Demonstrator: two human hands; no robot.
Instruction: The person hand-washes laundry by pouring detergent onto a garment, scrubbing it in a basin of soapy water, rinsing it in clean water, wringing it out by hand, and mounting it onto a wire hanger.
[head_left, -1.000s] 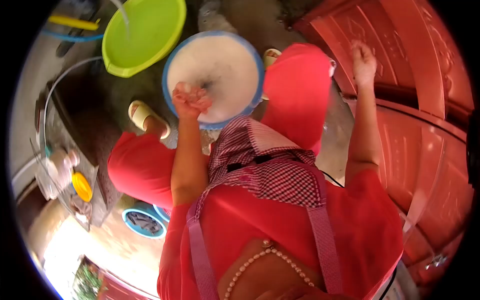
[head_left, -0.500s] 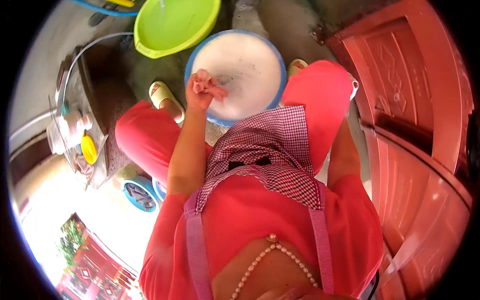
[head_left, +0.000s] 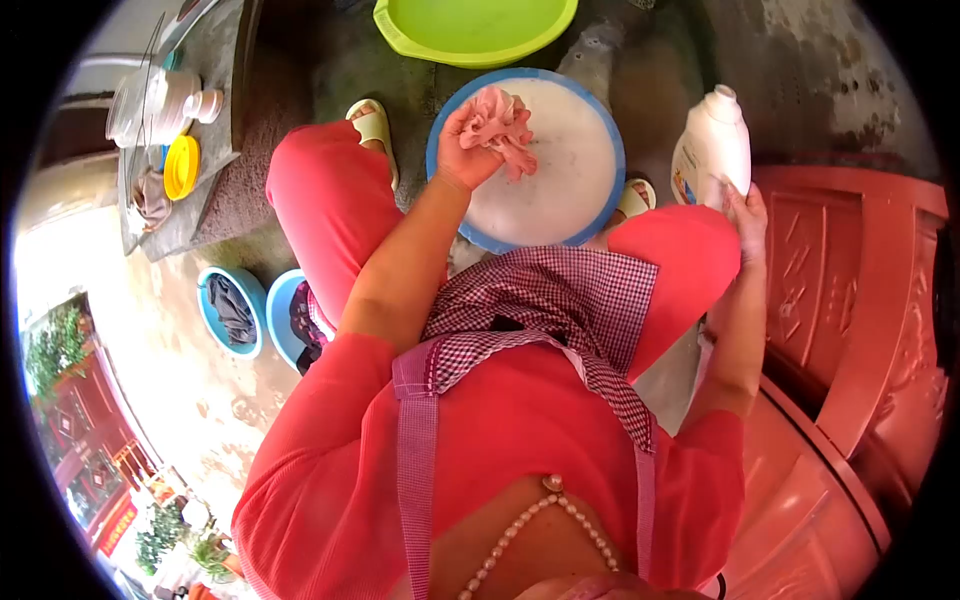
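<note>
A wet, crumpled pink cloth [head_left: 503, 128] is bunched in my left hand [head_left: 463, 158], whose fingers are wrapped round it. The cloth is over the left part of a blue-rimmed basin [head_left: 617, 150] filled with whitish, foamy liquid. My right hand [head_left: 747, 215], beside my right knee, grips a large white bottle [head_left: 715, 145] near its lower end. The bottle leans with its neck pointing up and away from me. Part of its coloured label shows on the left side.
Beyond the basin is a lime-green tub [head_left: 475, 35]. Two light-blue buckets [head_left: 262, 325] with dark clothes stand left of my left leg. A ledge [head_left: 215, 150] at upper left bears plastic containers and a yellow dish [head_left: 182, 168]. A red panelled door [head_left: 815, 290] is at right.
My right hand was empty by the red door, then low beside my leg, and now holds the white bottle. My left hand still holds the cloth. The view has turned to the right.
</note>
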